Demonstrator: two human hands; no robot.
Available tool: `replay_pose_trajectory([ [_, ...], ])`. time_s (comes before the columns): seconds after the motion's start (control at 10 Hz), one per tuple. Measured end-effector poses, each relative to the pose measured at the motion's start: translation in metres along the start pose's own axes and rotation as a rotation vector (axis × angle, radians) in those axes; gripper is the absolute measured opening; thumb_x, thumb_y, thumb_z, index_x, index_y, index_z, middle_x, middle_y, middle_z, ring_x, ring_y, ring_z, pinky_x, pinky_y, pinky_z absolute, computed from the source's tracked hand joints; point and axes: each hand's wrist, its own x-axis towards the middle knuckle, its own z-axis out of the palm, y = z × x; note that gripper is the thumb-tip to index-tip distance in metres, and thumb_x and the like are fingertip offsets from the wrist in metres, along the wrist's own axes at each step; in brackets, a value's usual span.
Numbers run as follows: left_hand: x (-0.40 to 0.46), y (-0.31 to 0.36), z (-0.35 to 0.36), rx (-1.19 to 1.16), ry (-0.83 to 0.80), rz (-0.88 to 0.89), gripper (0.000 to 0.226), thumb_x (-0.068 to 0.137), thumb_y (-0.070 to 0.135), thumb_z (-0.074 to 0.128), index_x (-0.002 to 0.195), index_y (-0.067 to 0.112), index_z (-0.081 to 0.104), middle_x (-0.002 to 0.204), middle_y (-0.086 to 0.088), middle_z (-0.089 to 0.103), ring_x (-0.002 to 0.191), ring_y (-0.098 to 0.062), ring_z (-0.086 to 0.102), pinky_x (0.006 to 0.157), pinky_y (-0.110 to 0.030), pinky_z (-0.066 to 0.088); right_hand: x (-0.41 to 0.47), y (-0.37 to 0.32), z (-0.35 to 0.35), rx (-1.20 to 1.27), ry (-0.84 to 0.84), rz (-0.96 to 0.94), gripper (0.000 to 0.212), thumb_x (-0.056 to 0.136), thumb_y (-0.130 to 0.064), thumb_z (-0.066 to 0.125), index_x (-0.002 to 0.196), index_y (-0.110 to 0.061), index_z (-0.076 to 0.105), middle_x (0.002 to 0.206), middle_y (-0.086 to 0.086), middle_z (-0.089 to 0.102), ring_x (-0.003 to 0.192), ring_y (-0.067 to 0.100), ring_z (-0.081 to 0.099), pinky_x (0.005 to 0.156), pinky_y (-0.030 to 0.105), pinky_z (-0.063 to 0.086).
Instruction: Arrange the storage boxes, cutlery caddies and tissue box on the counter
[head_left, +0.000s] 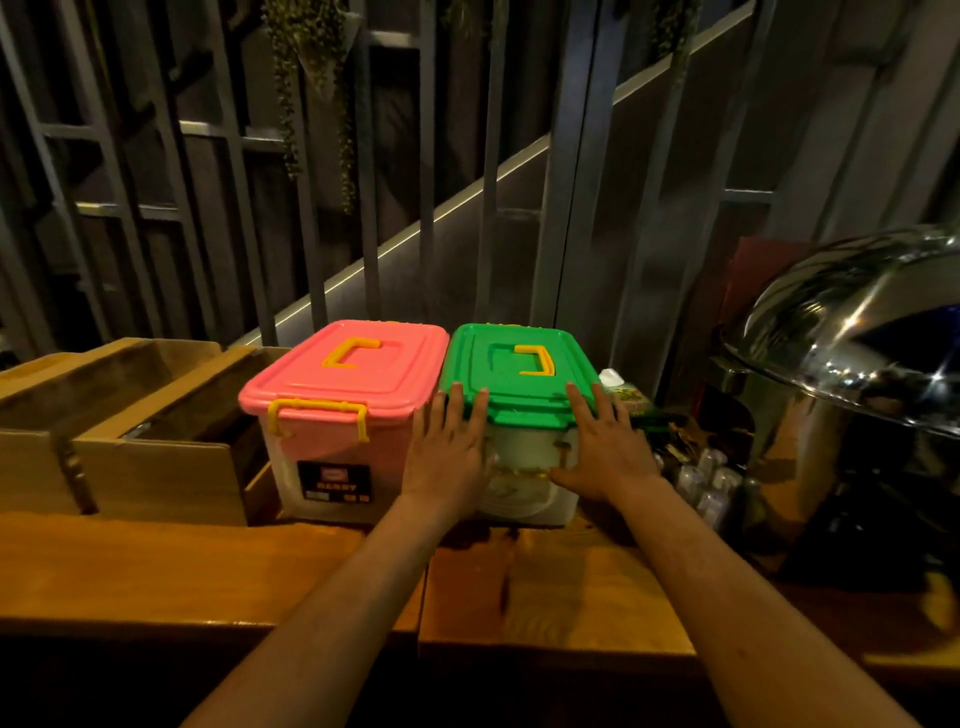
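Observation:
Two clear storage boxes stand side by side on the wooden counter (291, 566). The pink-lidded box (345, 379) is on the left, the green-lidded box (511, 374) on the right; both have yellow handles. My left hand (449, 447) lies flat against the green box's front left corner, fingers reaching the lid edge. My right hand (605, 447) presses flat on its front right corner. Two wooden cutlery caddies (130, 410) sit left of the pink box. A green tissue box (626, 392) peeks out just right of the green box.
A large shiny steel chafing dish with a domed lid (852, 332) stands at the right. Small bottles and dark clutter (706, 478) lie between it and the green box. A slatted wall with hanging plants rises behind the counter.

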Motion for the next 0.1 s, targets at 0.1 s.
replay_pose_trajectory([
  [0.1,-0.0164,0.0009,0.0062,-0.101,0.066,0.063,0.073,0.091,0.05,0.044,0.154,0.025,0.016,0.162,-0.017,0.012,0.147,-0.037,0.015,0.117,-0.054,0.016,-0.0211,-0.0015,0.0055,0.072,0.054,0.033,0.112,0.073,-0.057,0.069,0.15,-0.036,-0.01,0.163,0.003,-0.009,0.147,0.036,0.008,0.109,0.058,0.035],
])
